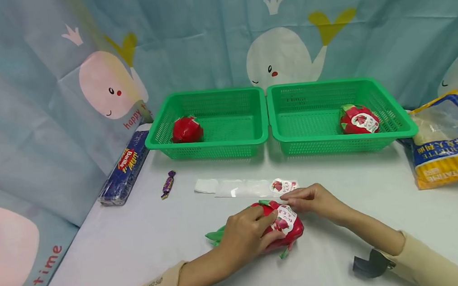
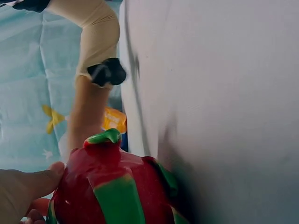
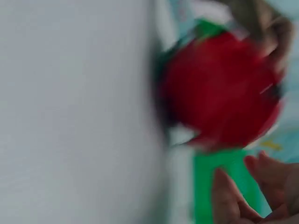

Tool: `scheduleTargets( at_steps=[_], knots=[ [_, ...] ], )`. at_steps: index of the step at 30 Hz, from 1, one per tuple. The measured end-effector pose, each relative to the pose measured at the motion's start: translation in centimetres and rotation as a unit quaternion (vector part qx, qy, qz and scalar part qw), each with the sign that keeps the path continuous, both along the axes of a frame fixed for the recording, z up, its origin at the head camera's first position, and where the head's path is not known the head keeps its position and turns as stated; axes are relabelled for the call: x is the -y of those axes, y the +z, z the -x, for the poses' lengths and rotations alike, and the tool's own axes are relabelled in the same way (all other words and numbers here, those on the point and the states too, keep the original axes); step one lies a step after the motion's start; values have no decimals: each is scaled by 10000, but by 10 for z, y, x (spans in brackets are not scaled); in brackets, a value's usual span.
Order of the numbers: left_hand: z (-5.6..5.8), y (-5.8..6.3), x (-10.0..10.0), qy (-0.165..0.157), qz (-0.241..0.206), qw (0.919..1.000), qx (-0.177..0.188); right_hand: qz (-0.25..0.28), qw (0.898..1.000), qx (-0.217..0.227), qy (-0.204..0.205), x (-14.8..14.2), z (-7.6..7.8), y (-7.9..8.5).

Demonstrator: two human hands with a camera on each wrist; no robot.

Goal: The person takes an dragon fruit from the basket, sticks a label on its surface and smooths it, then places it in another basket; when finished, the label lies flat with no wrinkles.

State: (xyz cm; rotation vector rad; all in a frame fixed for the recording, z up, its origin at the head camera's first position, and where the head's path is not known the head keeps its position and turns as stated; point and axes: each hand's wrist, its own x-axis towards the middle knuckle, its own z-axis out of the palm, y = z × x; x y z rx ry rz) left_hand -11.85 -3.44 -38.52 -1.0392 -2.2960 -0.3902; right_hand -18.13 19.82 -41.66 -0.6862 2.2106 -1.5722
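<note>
A red toy dragon fruit (image 1: 296, 233) with green leaf tips lies on the white table, a white sticker (image 1: 285, 217) with a fruit picture on its upper side. My left hand (image 1: 247, 232) holds it from the left, thumb and fingers round its body at the sticker's edge. In the left wrist view, the thumb presses on the side of the fruit (image 2: 107, 186). My right hand (image 1: 313, 203) is at the fruit's upper right with loosely bent fingers; in the blurred right wrist view, its fingertips are apart from the fruit (image 3: 224, 88). Behind lies a sticker strip (image 1: 245, 187) with one sticker at its right end.
Two green baskets stand at the back: the left basket (image 1: 213, 151) holds a dragon fruit (image 1: 187, 130), the right basket (image 1: 335, 146) a stickered one (image 1: 358, 119). A wrapped candy (image 1: 168, 184) and blue pasta pack (image 1: 126, 165) lie left, a yellow-blue pasta bag (image 1: 450, 151) right.
</note>
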Motion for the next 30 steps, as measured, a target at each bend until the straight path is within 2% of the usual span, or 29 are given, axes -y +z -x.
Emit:
scheduleTargets(
  at_steps=[3, 8, 12, 14, 20, 22, 23, 25, 27, 30],
  knots=[
    [0, -1, 1, -53, 79, 9998, -153, 54, 9999, 117, -93, 8, -6, 10],
    [1, -1, 3, -40, 60, 9998, -188, -336, 9992, 196, -123, 16, -6, 12],
    [1, -1, 4, -101, 115, 9997, -173, -397, 9981, -159, -453, 16, -5, 14],
    [2, -2, 4, -182, 146, 9995, -204, -421, 9973, -385, -465, 15, -7, 15],
    [2, -2, 5, -194, 124, 9994, -273, -463, 9981, -6, -400, 11, -5, 11],
    [2, -3, 5, -208, 76, 9995, -230, -335, 9977, -317, -498, 10, -5, 10],
    [2, -3, 5, -236, 58, 9995, -206, -260, 9964, -650, -481, 9, -7, 10],
    [2, -4, 5, -300, 36, 9994, -179, -142, 9907, -1319, -298, 7, -12, 11],
    [2, -4, 5, -336, 0, 9994, -128, -106, 9854, -1698, -94, 5, -17, 11],
    [2, -4, 6, -322, -74, 9994, -75, -402, 9886, -1445, 165, 3, -21, 11]
  ],
)
